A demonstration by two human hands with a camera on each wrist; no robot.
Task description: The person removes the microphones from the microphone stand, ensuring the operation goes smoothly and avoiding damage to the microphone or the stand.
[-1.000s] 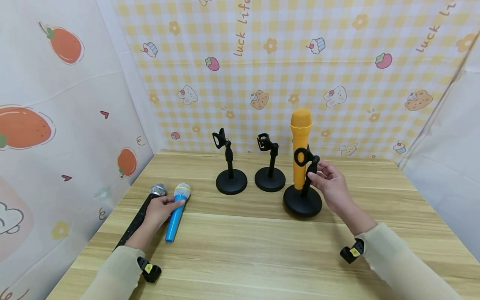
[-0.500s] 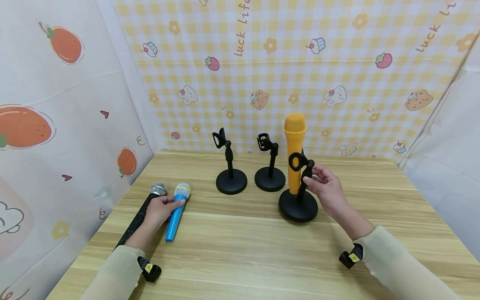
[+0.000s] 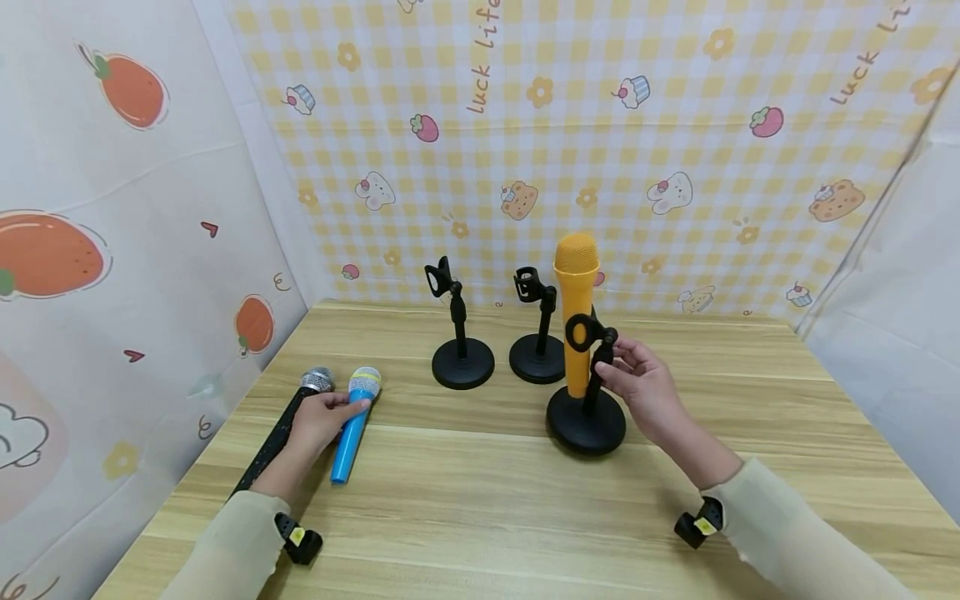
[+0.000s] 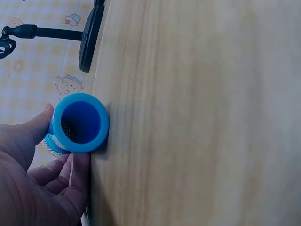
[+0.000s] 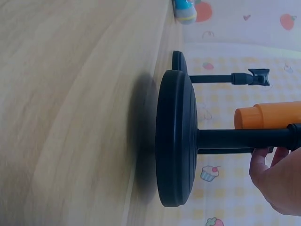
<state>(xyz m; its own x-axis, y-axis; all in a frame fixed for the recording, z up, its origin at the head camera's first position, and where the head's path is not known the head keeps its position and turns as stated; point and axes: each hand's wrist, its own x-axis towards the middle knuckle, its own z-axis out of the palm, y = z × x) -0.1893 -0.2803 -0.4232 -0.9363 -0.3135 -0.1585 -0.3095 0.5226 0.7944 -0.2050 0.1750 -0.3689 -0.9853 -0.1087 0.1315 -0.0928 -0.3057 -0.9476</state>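
Observation:
My right hand [image 3: 643, 390] pinches the upright pole of a black microphone stand [image 3: 587, 423]. An orange-yellow microphone [image 3: 576, 279] stands upright in that stand's ring clip, its head up. In the right wrist view the round base [image 5: 176, 141] is close over the table, with a shadow beside it. On the left, my left hand [image 3: 318, 425] holds a blue microphone [image 3: 347, 446] between thumb and fingers near its silver head. That microphone lies on the table; its hollow blue end [image 4: 81, 123] faces the left wrist camera. Beside it lies a black microphone [image 3: 273, 446], partly hidden by my left hand.
Two more black stands, the left one [image 3: 462, 364] and the middle one [image 3: 536, 360], stand near the back with nothing in their clips. The held stand overlaps the middle one's base in the head view. A patterned cloth [image 3: 480, 167] hangs behind the wooden table [image 3: 465, 517].
My right hand has carried the stand with the orange-yellow microphone to the left and nearer to me. My left hand and the blue microphone have stayed where they were.

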